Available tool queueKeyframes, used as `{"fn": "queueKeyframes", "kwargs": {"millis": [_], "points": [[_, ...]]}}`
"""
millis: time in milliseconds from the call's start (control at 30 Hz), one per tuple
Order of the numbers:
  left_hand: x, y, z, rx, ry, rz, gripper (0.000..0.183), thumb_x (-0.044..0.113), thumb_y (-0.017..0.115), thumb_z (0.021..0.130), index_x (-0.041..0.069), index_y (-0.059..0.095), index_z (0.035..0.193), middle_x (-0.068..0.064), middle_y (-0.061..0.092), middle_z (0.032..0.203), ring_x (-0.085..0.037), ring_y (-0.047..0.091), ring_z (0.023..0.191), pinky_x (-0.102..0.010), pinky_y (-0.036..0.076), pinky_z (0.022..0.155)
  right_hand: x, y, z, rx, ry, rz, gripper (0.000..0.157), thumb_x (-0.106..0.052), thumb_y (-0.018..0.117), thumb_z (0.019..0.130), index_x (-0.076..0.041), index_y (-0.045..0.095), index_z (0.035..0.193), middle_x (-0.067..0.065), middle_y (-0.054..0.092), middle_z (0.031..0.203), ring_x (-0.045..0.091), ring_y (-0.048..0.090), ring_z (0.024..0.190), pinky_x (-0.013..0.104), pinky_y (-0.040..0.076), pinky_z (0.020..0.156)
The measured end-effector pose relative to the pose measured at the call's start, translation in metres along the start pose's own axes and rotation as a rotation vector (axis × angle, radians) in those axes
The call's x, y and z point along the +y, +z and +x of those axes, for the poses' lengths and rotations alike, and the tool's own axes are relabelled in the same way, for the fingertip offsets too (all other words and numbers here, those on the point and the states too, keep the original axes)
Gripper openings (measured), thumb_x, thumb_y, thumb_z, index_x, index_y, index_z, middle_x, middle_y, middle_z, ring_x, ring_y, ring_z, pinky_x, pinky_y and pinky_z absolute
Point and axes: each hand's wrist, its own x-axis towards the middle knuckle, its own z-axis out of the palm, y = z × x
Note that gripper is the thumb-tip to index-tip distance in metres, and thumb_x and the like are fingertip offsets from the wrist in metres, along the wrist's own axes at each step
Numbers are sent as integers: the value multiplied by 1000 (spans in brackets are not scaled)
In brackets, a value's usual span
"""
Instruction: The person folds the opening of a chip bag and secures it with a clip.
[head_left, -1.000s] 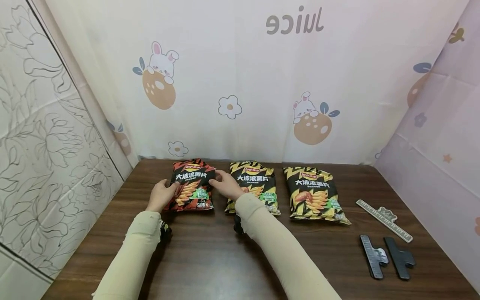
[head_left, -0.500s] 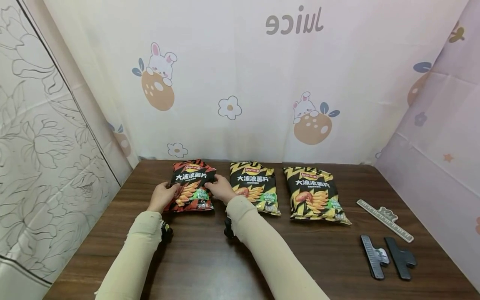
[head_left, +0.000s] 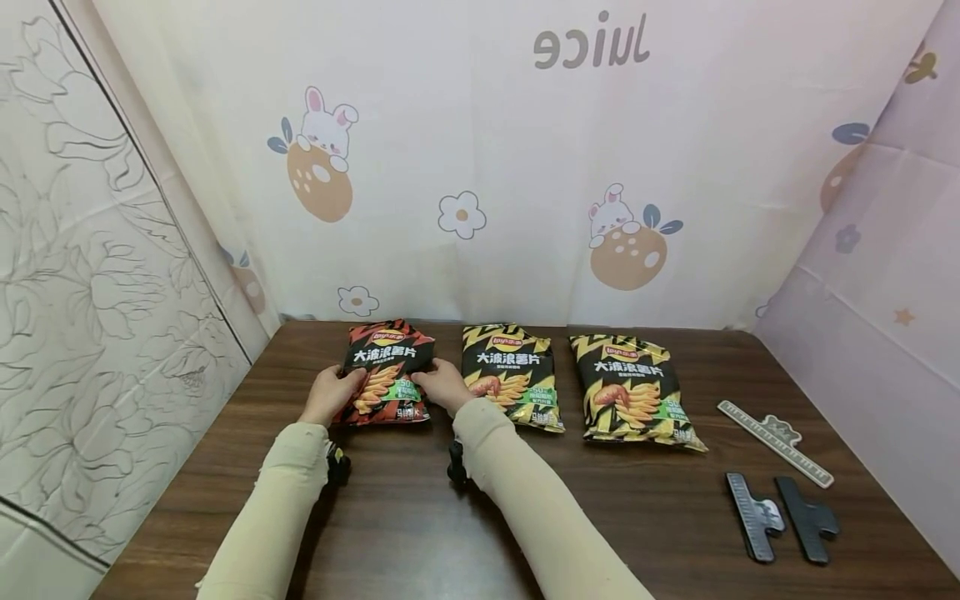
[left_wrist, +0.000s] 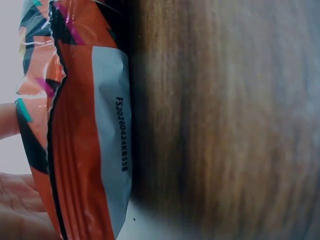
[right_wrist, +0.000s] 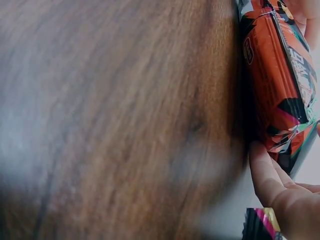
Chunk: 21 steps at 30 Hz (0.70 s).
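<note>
A red and black bag of potato chips (head_left: pixel 384 372) lies face up at the back left of the table. My left hand (head_left: pixel 331 394) grips its left side, thumb on the front. On its right side my right hand (head_left: pixel 442 385) holds the edge, thumb on the front and fingers low beside it. In the left wrist view the bag's red underside (left_wrist: pixel 75 125) with a printed white strip shows, part of my left hand (left_wrist: pixel 20 205) behind it. The right wrist view has my right hand (right_wrist: pixel 285 190) touching the end of the bag (right_wrist: pixel 277 80).
Two yellow and black chip bags lie to the right, one middle (head_left: pixel 508 375) and one farther right (head_left: pixel 633 390). Near the right edge are a white ruler clip (head_left: pixel 776 442), a grey clip (head_left: pixel 752 517) and a black clip (head_left: pixel 806 518). A curtain (head_left: pixel 525 167) hangs behind the table.
My right hand has moved left and slightly down along the red bag's right side, uncovering more of the middle yellow bag. The left hand has kept its place on the red bag.
</note>
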Motion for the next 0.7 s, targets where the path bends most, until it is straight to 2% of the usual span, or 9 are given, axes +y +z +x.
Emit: {"fn": "queueKeyframes", "kwargs": {"millis": [167,367,700], "points": [[0,1,1,-2,-8,-23,70,37,49,101,-11,29,148,-32,37,148,-41,39,137,-53,32,114,1,1,2,-1,9,41,47,-23,57,100,-8,48,143,15,64,118,24,64,99,37,53,81],[1,1,1,4,-4,-50,69,35,50,100,-12,30,148,-32,37,148,-40,39,136,-52,32,114,2,0,3,-9,22,131,47,-21,57,99,-5,48,143,17,56,135,31,58,121,45,51,97],[0,1,1,38,9,-68,68,33,51,100,-9,30,149,-30,37,150,-40,39,137,-52,35,112,-2,-1,0,-23,38,172,49,-20,56,100,-2,46,144,19,53,139,33,53,128,46,50,99]]}}
